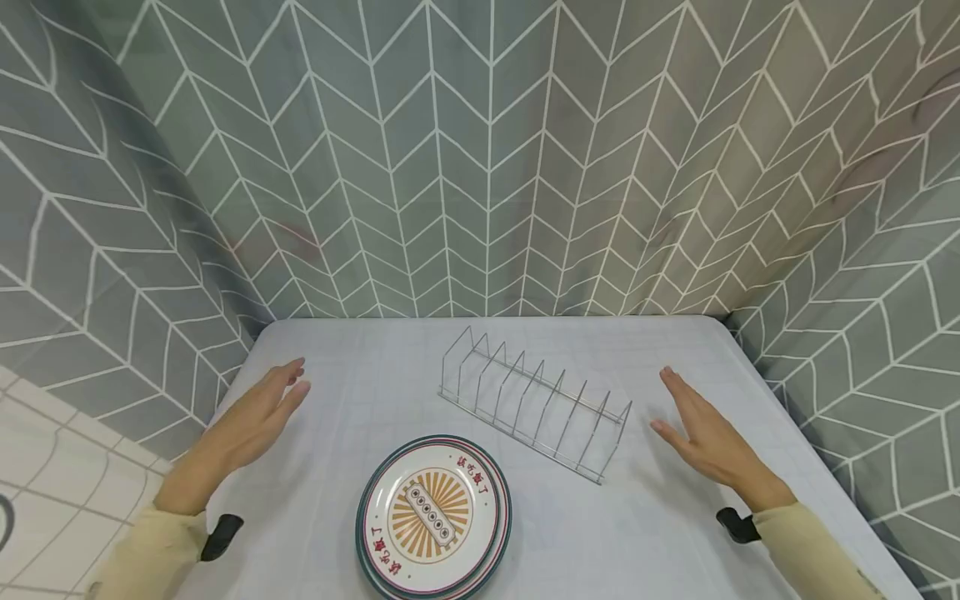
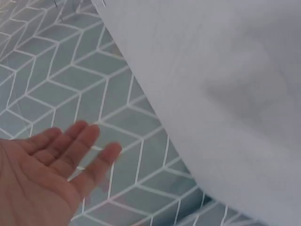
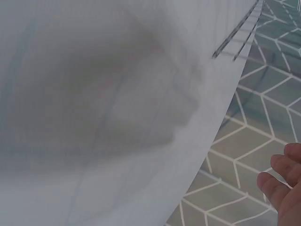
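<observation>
A stack of round plates (image 1: 434,518) with a green rim and an orange sunburst print sits at the table's front middle. Behind it and to the right, a wire dish rack (image 1: 534,402) stands empty. My left hand (image 1: 255,417) hovers open over the table's left side, palm turned inward, holding nothing. My right hand (image 1: 701,433) hovers open to the right of the rack, also holding nothing. The left wrist view shows my left hand's straight fingers (image 2: 70,146); in the right wrist view only my right hand's fingertips (image 3: 282,176) show at the corner.
The white table (image 1: 375,392) is enclosed by a grey curtain (image 1: 487,167) with a white chevron pattern at the back and both sides. Pale tiled floor (image 1: 45,483) shows at the lower left.
</observation>
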`<state>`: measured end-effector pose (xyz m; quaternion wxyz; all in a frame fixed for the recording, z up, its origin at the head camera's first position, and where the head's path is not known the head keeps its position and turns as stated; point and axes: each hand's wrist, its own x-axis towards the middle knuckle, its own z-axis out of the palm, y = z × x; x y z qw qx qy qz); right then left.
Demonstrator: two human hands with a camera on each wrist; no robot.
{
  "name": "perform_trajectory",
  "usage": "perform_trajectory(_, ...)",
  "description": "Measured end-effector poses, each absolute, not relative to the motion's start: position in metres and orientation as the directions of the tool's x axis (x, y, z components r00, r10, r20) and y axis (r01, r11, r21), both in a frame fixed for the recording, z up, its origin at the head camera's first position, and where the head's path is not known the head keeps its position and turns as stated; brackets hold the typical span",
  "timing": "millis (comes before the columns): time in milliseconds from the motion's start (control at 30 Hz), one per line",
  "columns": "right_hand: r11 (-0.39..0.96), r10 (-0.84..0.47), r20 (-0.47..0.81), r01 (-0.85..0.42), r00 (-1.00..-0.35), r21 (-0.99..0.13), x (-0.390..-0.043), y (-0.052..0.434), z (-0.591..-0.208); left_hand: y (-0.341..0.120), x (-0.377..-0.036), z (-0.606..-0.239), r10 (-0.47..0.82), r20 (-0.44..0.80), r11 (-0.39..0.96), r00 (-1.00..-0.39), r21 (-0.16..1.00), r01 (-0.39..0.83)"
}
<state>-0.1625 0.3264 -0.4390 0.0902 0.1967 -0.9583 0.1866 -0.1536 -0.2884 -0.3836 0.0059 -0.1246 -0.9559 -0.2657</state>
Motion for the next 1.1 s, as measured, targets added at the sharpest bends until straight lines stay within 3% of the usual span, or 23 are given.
perform_trajectory(167, 0.810, -0.373, 0.233, -0.438, -0.898, -0.390, -0.155, 0.309, -0.438, -0.271, -0.155, -0.397, 0.310, 0.086, 0.723, -0.947, 0.626, 0.293)
perform_trajectory(533, 0.787, -0.395, 0.225, -0.454, -0.891, -0.418, -0.150, 0.280, -0.451, -0.231, -0.157, -0.435, 0.419, 0.027, 0.650, -0.908, 0.689, 0.321)
perform_trajectory(867, 0.738, -0.350, 0.253, -0.432, -0.902, -0.519, -0.150, 0.272, -0.468, -0.207, -0.153, -0.464, 0.545, 0.032, 0.613, -0.838, 0.666, 0.424)
perform_trajectory(1100, 0.696, -0.318, 0.261, -0.412, -0.911, -0.588, -0.149, 0.269, -0.476, -0.206, -0.148, -0.470, 0.565, 0.037, 0.622, -0.824, 0.636, 0.456)
